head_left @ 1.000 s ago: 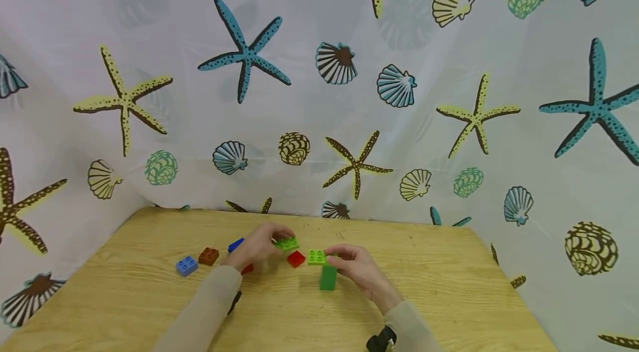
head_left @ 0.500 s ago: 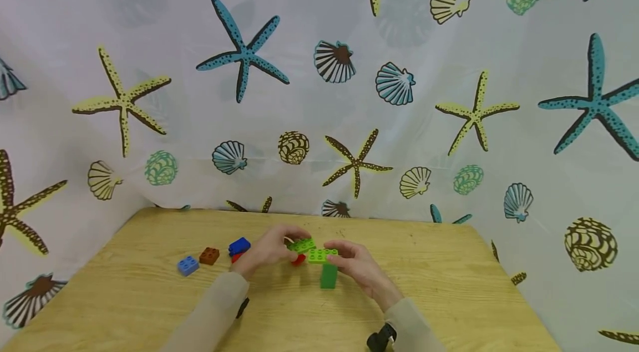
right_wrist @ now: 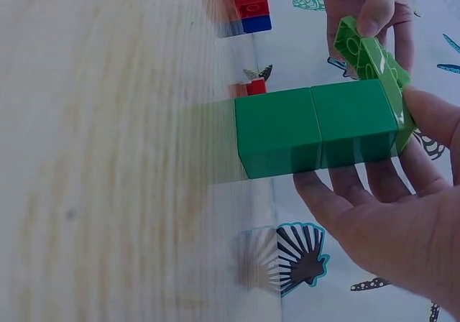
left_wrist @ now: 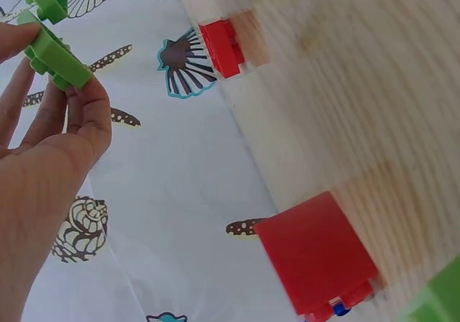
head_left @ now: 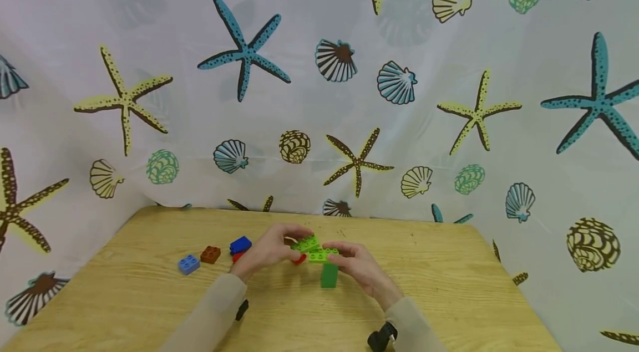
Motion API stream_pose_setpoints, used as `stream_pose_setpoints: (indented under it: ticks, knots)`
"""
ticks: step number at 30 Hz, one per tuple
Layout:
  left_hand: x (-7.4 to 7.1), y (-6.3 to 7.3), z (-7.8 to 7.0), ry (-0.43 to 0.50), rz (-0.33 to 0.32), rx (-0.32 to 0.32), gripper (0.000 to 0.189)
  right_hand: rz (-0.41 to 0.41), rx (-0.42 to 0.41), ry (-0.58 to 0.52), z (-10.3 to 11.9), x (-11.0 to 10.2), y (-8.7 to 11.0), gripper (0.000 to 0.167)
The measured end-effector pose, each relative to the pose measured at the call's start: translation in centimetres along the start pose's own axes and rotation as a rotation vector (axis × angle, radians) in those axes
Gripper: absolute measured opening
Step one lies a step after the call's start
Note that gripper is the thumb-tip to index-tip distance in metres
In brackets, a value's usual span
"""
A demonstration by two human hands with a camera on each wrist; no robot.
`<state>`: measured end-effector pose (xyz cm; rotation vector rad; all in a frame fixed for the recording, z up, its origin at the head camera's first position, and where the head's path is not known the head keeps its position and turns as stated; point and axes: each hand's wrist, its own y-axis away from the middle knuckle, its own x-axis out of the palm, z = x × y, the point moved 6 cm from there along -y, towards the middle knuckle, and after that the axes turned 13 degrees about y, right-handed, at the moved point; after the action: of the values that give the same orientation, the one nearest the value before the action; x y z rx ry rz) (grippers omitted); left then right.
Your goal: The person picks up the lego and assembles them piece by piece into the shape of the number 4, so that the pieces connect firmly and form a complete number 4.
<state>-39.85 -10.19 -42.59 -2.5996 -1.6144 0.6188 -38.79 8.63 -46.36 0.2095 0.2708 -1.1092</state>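
Observation:
My left hand [head_left: 271, 248] pinches a light green toy building brick [head_left: 306, 243] by its edges, slightly tilted, just above the table. Close on its right, my right hand [head_left: 363, 271] holds a second light green brick [head_left: 319, 255] between thumb and fingers. That brick tops a tower of two dark green bricks [right_wrist: 316, 129] standing on the table, its left end jutting past them. In the right wrist view, fingers [right_wrist: 334, 192] also lie along the tower's side. The light green bricks overlap in the head view; I cannot tell whether they touch. A small red brick [head_left: 300, 259] is partly hidden behind them.
To the left lie a light blue brick [head_left: 188, 264], a brown brick [head_left: 210, 254] and a dark blue brick [head_left: 241, 245] with a red brick [head_left: 237, 256] against it. A curtain [head_left: 279, 185] printed with shells and starfish hangs behind the table [head_left: 424, 296].
My left hand has moved right with its light green brick, from above the back of the table to beside the tower's top. My right hand has stayed at the tower.

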Motion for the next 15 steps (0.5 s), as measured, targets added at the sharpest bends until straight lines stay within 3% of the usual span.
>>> stream_pose_setpoints:
  ticks: [6,15]
  knots:
    - [0.7,-0.3,-0.1,-0.004,0.081,0.027,0.055,-0.001,-0.002,-0.007,0.0,-0.2,0.1,0.039]
    - [1.7,-0.3,-0.6,-0.071,0.14,0.044,0.038,0.011,0.013,-0.012,0.0,-0.1,0.1,0.043]
